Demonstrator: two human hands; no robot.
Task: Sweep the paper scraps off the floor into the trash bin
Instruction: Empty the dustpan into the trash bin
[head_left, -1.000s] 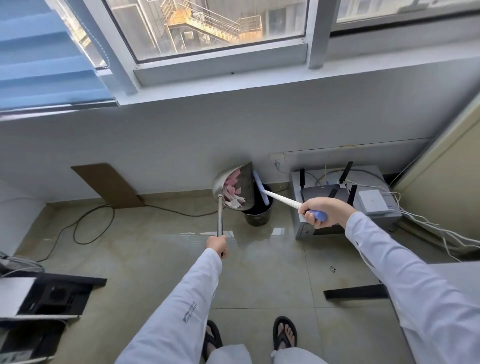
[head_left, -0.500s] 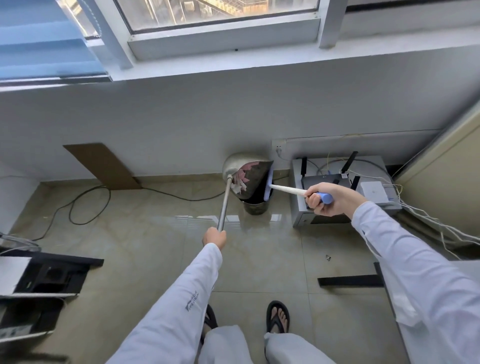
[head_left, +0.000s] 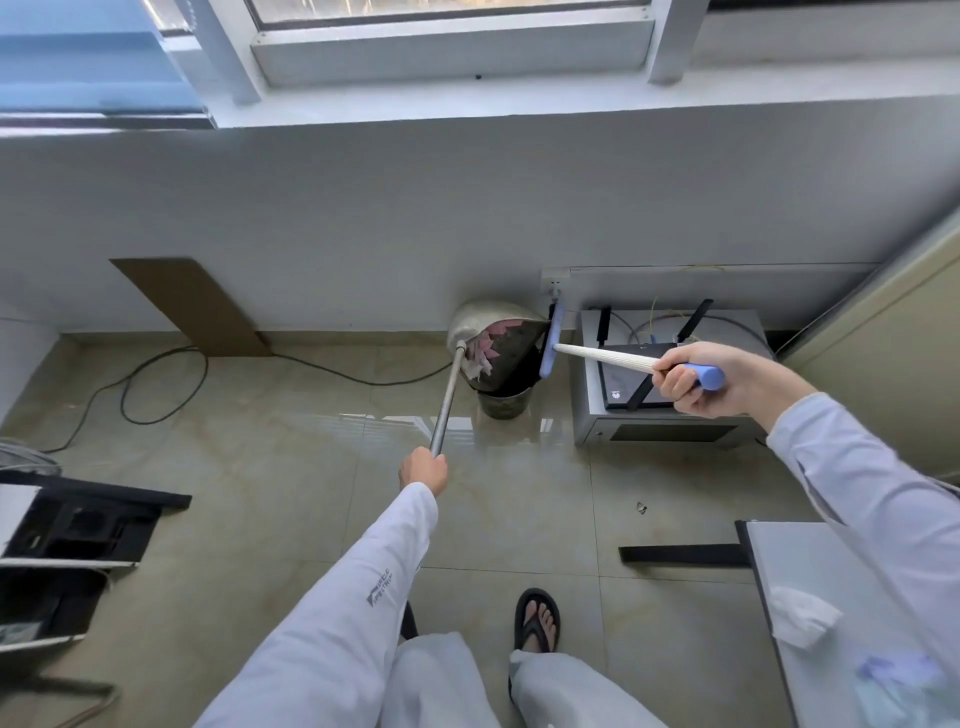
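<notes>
The scraps (head_left: 480, 356) (pink and white, feather-light, likely to flutter or cling) lie in the dustpan (head_left: 478, 318), tipped over the bin (head_left: 504, 408). The left grip (head_left: 423, 473) is curled round the pan's pole end; the right grip (head_left: 696, 379) clasps the broom (head_left: 602, 357) by its handle.

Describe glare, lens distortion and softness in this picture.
Head view: daylight from the white-framed window leaves a pale glare band on the glossy beige tiled floor. Head view: the wide-angle lens bows the window ledge and stretches the white sleeves at the edges. Head view: the pink and white paper scraps in the grey metal dustpan look soft.
</notes>
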